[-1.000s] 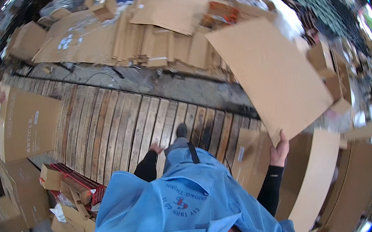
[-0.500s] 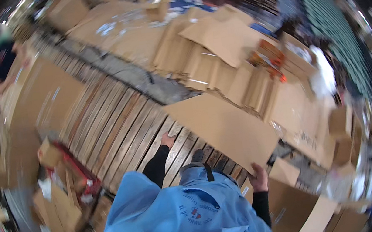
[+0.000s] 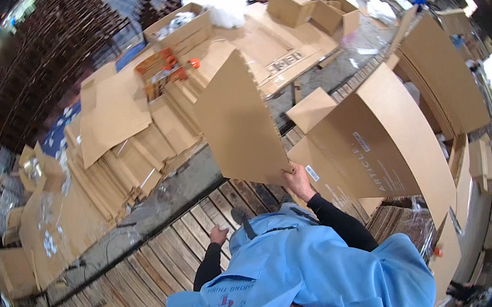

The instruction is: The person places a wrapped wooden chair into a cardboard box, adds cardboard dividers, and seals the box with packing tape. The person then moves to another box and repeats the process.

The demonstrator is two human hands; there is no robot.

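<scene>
Cardboard sheet [image 3: 239, 123] extends beyond right grip [image 3: 299, 182], lower corner held.

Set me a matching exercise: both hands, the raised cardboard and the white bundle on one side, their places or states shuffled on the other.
Column one
1. Left hand
2. Right hand
3. Flat cardboard sheet
4. White bundle

Column two
A. Tan, held up by its lower end
B. Beside an open-topped carton
C. Over the wooden slats, nothing seen in its grasp
D. Fingers closed on an edge

Pairs: 1-C, 2-D, 3-A, 4-B
</scene>
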